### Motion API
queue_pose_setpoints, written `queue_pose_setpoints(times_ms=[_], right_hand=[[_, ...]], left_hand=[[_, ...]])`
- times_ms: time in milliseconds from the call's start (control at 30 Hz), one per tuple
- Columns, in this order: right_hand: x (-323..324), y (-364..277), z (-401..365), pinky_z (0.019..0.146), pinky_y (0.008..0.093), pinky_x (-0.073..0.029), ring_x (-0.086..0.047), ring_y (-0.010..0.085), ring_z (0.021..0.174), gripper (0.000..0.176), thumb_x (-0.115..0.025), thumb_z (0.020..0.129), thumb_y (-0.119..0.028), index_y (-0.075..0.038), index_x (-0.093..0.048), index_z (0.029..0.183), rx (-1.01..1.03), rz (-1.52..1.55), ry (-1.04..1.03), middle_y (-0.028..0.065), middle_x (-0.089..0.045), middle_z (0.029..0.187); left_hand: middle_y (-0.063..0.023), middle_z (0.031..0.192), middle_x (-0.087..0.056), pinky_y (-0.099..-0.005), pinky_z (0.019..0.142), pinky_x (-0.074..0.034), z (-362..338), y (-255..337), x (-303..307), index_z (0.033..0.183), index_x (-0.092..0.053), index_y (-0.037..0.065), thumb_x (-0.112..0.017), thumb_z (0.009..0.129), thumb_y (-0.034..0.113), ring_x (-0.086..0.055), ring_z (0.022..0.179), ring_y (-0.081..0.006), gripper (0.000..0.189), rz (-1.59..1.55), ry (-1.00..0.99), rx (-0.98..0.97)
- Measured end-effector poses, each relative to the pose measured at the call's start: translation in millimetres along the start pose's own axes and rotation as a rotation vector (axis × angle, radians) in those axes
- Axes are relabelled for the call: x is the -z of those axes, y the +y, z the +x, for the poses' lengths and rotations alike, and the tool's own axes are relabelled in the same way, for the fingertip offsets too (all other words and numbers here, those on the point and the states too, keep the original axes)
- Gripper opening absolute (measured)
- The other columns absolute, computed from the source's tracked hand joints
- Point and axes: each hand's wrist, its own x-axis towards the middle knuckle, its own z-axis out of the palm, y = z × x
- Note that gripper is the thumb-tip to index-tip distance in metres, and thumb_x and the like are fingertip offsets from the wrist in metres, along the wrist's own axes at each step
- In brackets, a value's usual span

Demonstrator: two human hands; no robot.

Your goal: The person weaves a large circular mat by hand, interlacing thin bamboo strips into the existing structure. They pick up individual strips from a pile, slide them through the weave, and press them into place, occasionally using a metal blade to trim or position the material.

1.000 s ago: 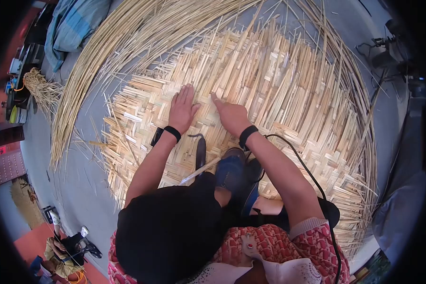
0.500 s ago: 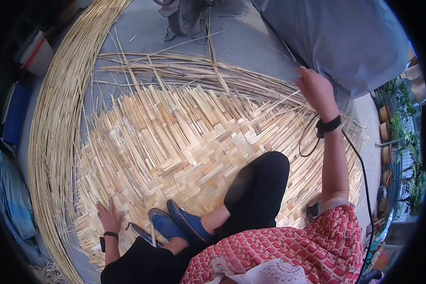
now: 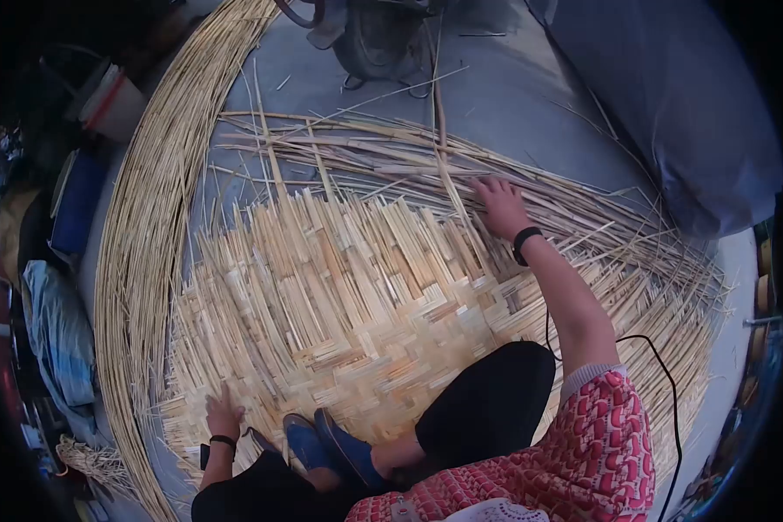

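A large mat point(image 3: 391, 322) woven from flattened pale reed strips lies on the ground under me. My left hand point(image 3: 224, 414) rests on its left part near my blue shoes, fingers spread, holding nothing. Beside that hand is a curved grey object point(image 3: 261, 440), partly hidden by my leg, whose kind I cannot make out. My right hand point(image 3: 502, 209) is over the mat's far edge, where long split reed stalks point(image 3: 365, 143) lie in a loose pile. Its fingers are stretched out over the stalks, not closed round any.
A thick bundle of long reeds point(image 3: 148, 200) curves along the left side. Beyond the mat stands a wheeled vehicle point(image 3: 378, 43). A grey cover point(image 3: 679, 113) hangs at the far right. A bucket point(image 3: 115, 106) and a blue box point(image 3: 80, 202) stand left. A black cable point(image 3: 672, 409) runs along my right side.
My right hand has come down from the air near the grey cover and moved left onto the stalks. My left hand stays on the mat. The camera view has shifted.
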Motion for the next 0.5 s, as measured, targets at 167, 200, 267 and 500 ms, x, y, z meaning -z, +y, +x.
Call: queue_pose_setpoints(times_ms=[167, 200, 267, 500], right_hand=[[-39, 62, 66, 0.107, 0.0557, -0.037, -0.044, 0.0340, 0.133, 0.055, -0.067, 0.087, -0.026, -0.026, -0.049, 0.138, -0.305, -0.101, 0.124, 0.0086, -0.047, 0.142], [-40, 71, 82, 0.104, 0.0561, -0.039, -0.043, 0.0361, 0.133, 0.047, -0.065, 0.088, -0.025, -0.025, -0.053, 0.134, -0.447, -0.106, 0.196, 0.0101, -0.046, 0.143], [-33, 85, 94, 0.101, 0.0557, -0.040, -0.046, 0.0364, 0.128, 0.041, -0.066, 0.088, -0.028, -0.021, -0.056, 0.127, -0.414, -0.039, 0.109, 0.0109, -0.050, 0.138], [8, 75, 64, 0.088, 0.0497, -0.043, -0.059, 0.0340, 0.105, 0.025, -0.073, 0.083, -0.027, -0.010, -0.062, 0.099, -0.215, 0.180, 0.061, 0.0108, -0.065, 0.101]], left_hand=[[-0.0401, 0.147, -0.027, -0.0517, 0.108, -0.039, 0, -6, -8, 0.158, -0.015, 0.027, -0.076, 0.083, 0.025, -0.036, 0.134, -0.0548, 0.097, -0.069, 0.034, -0.061], [-0.0407, 0.147, -0.026, -0.0512, 0.109, -0.038, 1, -6, -9, 0.159, -0.014, 0.026, -0.076, 0.083, 0.023, -0.035, 0.134, -0.0553, 0.098, -0.073, 0.026, -0.064], [-0.0413, 0.148, -0.025, -0.0508, 0.110, -0.037, 3, -8, -9, 0.159, -0.014, 0.025, -0.076, 0.083, 0.021, -0.033, 0.135, -0.0558, 0.099, -0.073, 0.018, -0.070], [-0.0429, 0.147, -0.023, -0.0507, 0.115, -0.030, 8, -7, -15, 0.159, -0.012, 0.021, -0.074, 0.084, 0.020, -0.028, 0.138, -0.0562, 0.097, -0.067, -0.008, -0.062]])
